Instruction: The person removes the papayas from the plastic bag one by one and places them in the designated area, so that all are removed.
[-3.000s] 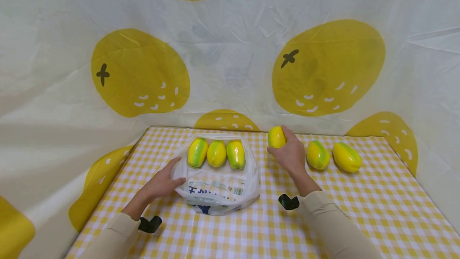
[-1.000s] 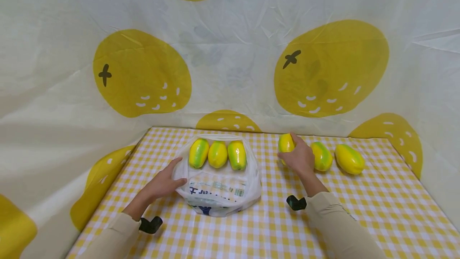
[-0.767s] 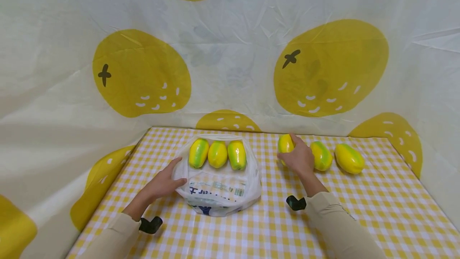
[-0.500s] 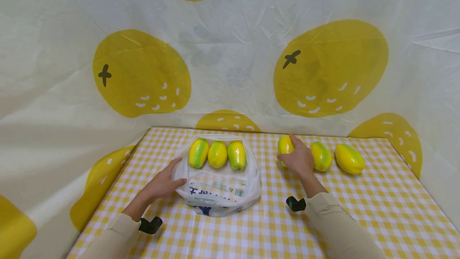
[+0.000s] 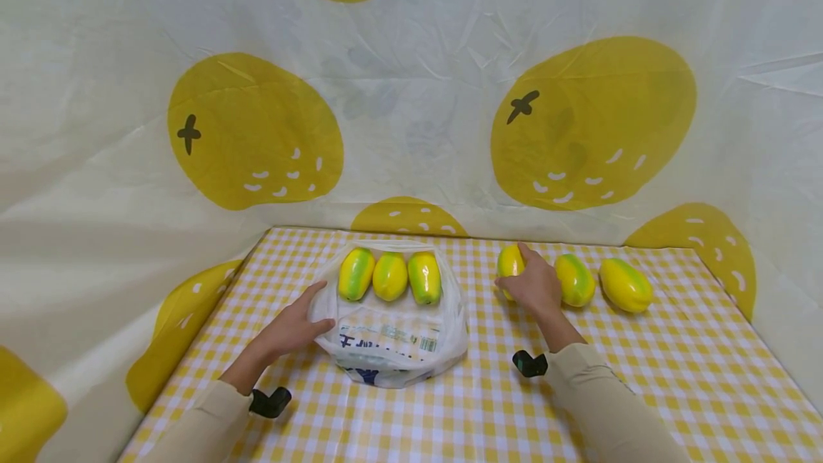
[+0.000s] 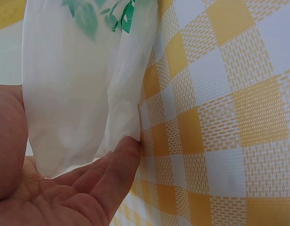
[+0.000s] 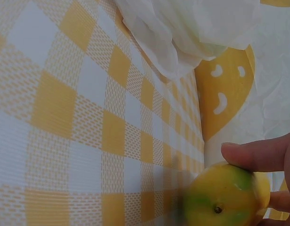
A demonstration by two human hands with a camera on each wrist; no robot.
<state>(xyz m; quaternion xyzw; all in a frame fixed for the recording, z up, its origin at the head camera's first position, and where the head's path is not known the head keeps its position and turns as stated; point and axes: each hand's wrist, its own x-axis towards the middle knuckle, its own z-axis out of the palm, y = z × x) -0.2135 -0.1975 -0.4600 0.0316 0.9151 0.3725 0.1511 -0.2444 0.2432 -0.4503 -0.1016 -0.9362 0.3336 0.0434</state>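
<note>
Curled round one yellow-green fruit [image 5: 510, 264], our right hand [image 5: 535, 284] holds it between the white bag [image 5: 452, 345] and two loose fruits [image 5: 626, 285]; our left hand [image 5: 293, 324], fingers relaxed, touches the bag's left side.

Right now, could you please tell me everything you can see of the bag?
The bag is white and thin, slightly see-through, and looks like soft plastic. It bears dark lettering, a barcode and, in the left wrist view, green leaf prints. It sits on the checked cloth with its crinkled mouth open, and three yellow-green fruits lie inside in a row near its far edge. The left hand touches its left side.
</note>
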